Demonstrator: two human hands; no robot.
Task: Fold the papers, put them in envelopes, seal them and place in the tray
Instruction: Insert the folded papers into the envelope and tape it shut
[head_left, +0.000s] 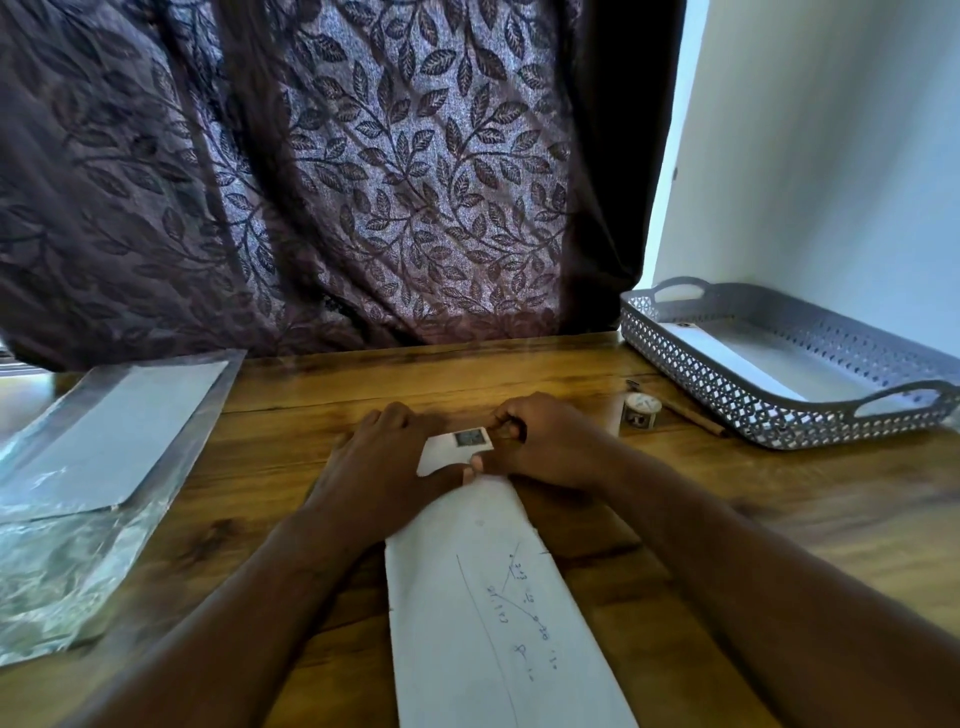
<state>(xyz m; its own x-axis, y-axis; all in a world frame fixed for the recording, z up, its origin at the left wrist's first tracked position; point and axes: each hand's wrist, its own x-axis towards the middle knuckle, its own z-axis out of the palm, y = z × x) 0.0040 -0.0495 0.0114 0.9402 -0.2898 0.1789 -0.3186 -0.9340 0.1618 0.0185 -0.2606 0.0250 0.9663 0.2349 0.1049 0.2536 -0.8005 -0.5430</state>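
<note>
- Flat on the wooden table (311, 415), a long white envelope (493, 597), long side running from near to far, right in the middle.
- On its far end, a small square sticker (471, 438), between the two hands.
- On the far left part of the envelope, the left hand (384, 457), lying on top and pressing down, thumb on the paper, gripping nothing.
- Just right of the sticker, the right hand (550, 447), fingers curled in, a fingertip at the sticker's right edge; pinching or only pushing, cannot tell.
- Likely step: sticking the flap shut.
- Far and to the right, well apart from the envelope, the grey tray (727, 400), with one white envelope in the tray (779, 364).
- Nearer to the tray: the right hand, so likely the better one for the carry, with a swing to the far right.
- Between the right hand and the tray, a roll of stickers (640, 410); best to lift over it, not slide.
</note>
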